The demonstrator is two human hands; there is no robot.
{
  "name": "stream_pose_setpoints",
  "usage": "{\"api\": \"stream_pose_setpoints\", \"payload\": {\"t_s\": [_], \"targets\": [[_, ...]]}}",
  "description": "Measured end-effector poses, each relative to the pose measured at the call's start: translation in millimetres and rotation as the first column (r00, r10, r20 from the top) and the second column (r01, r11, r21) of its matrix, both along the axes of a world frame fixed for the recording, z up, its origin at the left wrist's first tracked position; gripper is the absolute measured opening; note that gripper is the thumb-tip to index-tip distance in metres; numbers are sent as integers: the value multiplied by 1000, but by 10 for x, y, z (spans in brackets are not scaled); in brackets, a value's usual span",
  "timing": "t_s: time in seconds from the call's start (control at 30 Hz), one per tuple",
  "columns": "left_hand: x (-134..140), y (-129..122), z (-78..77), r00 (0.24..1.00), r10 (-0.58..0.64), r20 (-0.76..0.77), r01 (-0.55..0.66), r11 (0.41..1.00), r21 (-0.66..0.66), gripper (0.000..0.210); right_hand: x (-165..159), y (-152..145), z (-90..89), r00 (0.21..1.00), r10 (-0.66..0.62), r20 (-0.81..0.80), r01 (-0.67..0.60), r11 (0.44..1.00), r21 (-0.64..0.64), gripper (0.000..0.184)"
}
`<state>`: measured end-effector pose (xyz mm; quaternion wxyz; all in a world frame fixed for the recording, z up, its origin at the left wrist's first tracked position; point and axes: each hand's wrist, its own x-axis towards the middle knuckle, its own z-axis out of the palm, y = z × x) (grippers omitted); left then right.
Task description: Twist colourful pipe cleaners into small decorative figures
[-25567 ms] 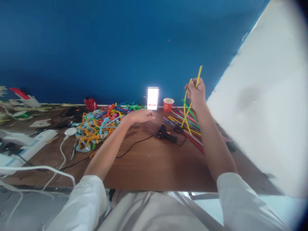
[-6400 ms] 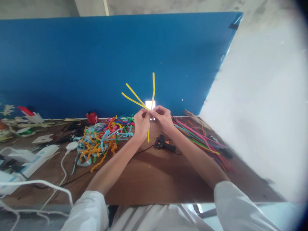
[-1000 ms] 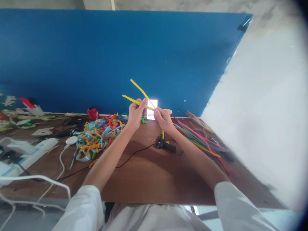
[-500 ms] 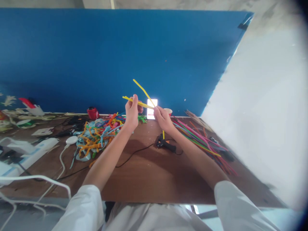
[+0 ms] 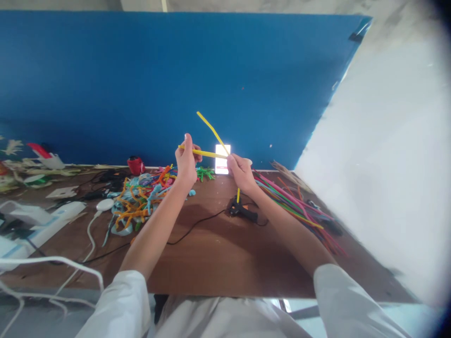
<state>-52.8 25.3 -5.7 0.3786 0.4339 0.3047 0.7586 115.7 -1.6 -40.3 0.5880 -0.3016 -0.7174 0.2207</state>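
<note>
Yellow pipe cleaners [image 5: 210,154] stretch between my two hands above the table. My left hand [image 5: 186,162] is closed around their left end, thumb pointing up. At the other end my right hand [image 5: 241,172] pinches them where the strands meet. From that pinch one bent yellow strand [image 5: 213,130] slants up to the left, and a yellow end hangs below the hand. Beneath my right hand a black glue gun [image 5: 243,210] lies on the table. Behind the hands stands a lit phone [image 5: 222,159].
A tangled heap of coloured pipe cleaners [image 5: 141,199] lies left; straight ones [image 5: 292,204] lie right. Further left are a red object [image 5: 136,165], a white power strip [image 5: 52,225] and cables. A blue panel [image 5: 176,84] rises behind the brown table [image 5: 225,267].
My left hand has moved slightly left along the yellow pipe cleaners, away from my right hand. The right hand has shifted only a little and keeps its pinch.
</note>
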Motion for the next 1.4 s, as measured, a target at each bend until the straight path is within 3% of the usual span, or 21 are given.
{"api": "stream_pose_setpoints", "payload": {"t_s": [0.2, 0.33, 0.37, 0.43, 0.5, 0.57, 0.63, 0.7, 0.73, 0.83, 1.07, 1.3, 1.4], "targets": [[-107, 46, -21, 990, 135, -49, -135, 991, -4, 59, 17, -49, 23, 1000, 5, 4, -6, 999, 53, 52], [-210, 77, -48, 944, 222, -245, -222, 975, 28, 58, 5, -111, 65, 999, 17, 29, -20, 995, 102, 50], [-229, 65, -42, 900, 279, -333, -267, 960, 83, 56, 6, -114, 75, 1000, 12, 25, -15, 994, 113, 50], [-246, 17, -10, 743, 464, -482, -367, 885, 286, 46, 20, -100, 85, 1000, 7, 12, -8, 993, 119, 51], [-225, -51, 33, 597, 585, -549, -348, 805, 480, 29, 43, -68, 86, 1000, 2, 22, -4, 995, 100, 51], [-169, -123, 67, 450, 554, -701, -165, 823, 544, 20, 63, -39, 82, 999, -11, 51, 7, 997, 78, 50], [-95, -186, 82, 339, 478, -810, 26, 856, 516, 21, 73, -25, 80, 997, -25, 77, 19, 997, 75, 49], [-30, -236, 82, 311, 376, -873, 172, 881, 440, 21, 73, -24, 83, 996, -35, 76, 28, 996, 90, 48], [-9, -255, 81, 335, 323, -885, 196, 895, 401, 23, 71, -24, 86, 997, -46, 65, 40, 994, 98, 47], [1, -296, 87, 343, 242, -908, 198, 926, 322, 25, 71, -15, 97, 996, -92, 17, 89, 990, 110, 45], [-32, -336, 133, 144, 255, -956, 100, 958, 270, 29, 111, 33, 119, 1000, 15, -14, -14, 998, 69, 36], [-3, -356, 124, 116, 268, -957, 60, 959, 276, 28, 129, 102, 117, 979, 120, -166, -137, 986, -92, 34], [-2, -336, 102, 149, 260, -954, 87, 958, 274, 27, 126, 99, 116, 973, 147, -178, -166, 981, -99, 34]]}}
